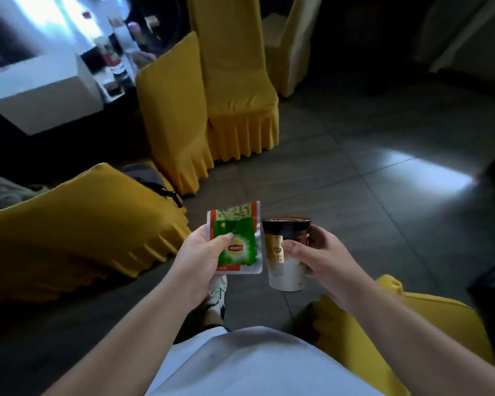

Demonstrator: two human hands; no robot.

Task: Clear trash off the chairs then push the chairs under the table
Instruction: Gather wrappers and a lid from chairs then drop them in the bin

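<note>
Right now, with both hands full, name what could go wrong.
The cup in the right hand may still hold liquid and could spill if tipped. The left hand pinches loose wrappers; one could slip out. No hand is free to push the yellow chairs.

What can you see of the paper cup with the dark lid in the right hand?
The tall paper cup with the dark lid has a white base fading through beige to a dark brown upper band, with a small printed logo on its side. The dark lid is on. It is held roughly upright, leaning slightly, above the grey tiled floor. The right hand grips its side, thumb in front. It sits close beside the green tea packet, apparently without touching it.
</note>
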